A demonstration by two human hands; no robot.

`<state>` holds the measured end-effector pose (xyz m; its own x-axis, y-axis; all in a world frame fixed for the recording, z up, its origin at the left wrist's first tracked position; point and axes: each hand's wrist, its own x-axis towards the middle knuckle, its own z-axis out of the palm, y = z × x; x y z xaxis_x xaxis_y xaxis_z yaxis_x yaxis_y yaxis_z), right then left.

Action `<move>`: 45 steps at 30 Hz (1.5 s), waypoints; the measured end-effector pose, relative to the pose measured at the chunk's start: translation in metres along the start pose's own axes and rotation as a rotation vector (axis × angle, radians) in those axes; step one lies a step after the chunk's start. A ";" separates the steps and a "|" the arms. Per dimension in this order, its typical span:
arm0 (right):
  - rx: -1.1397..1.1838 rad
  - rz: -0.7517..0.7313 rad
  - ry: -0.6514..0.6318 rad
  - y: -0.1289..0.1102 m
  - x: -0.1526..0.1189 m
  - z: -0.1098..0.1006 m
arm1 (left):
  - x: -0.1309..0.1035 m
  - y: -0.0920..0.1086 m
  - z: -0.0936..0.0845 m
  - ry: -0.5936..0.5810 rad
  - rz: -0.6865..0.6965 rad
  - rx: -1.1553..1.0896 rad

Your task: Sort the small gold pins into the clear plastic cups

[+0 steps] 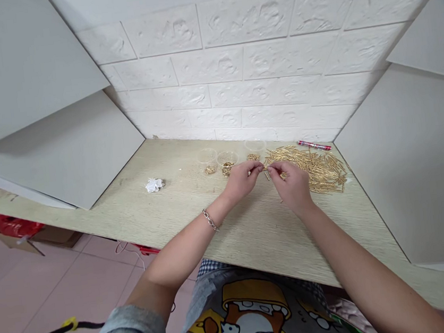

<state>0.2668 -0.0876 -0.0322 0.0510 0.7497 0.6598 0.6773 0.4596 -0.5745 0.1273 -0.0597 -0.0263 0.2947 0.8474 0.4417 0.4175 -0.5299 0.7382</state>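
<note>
- Fingertips nearly meet just right of center frame as we see the left hand (pixel 243 179) and right hand (pixel 292 182) pinched on a small gold piece (pixel 265 168); the fingers cover most of it, and we cannot make out its shape.
- Beside the right hand, right of center, gold rods (pixel 314 166) lie in a loose heap on the pale work table (pixel 163 210); the hand and wrist hide part of the heap's near left edge from us.
- Near the left hand, at center, we find three clear round containers (pixel 227 158) with small gold parts (pixel 210 170) by them; their thin walls are faint, and we cannot tell which parts lie inside. The left hand partly blocks the nearest.
- Behind the heap, we spot a red tube (pixel 315 146), its printing too small for us to read.
- Left of center sits crumpled white paper (pixel 154 185). A chain bracelet (pixel 209 220) circles the left wrist.
- At the left edge, we glimpse red plastic (pixel 16 224) in an open cardboard box (pixel 57 236), partly hidden beneath the table.
</note>
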 end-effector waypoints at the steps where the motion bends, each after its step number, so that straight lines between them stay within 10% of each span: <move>1: -0.001 -0.007 -0.005 0.000 0.000 0.000 | 0.000 -0.001 0.000 -0.003 0.007 0.010; 45: -0.002 0.069 0.024 -0.004 -0.003 0.003 | -0.001 0.001 0.001 -0.115 -0.163 -0.139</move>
<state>0.2619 -0.0902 -0.0338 0.1147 0.7679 0.6302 0.6734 0.4063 -0.6176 0.1284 -0.0614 -0.0266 0.3325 0.9077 0.2558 0.3475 -0.3701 0.8616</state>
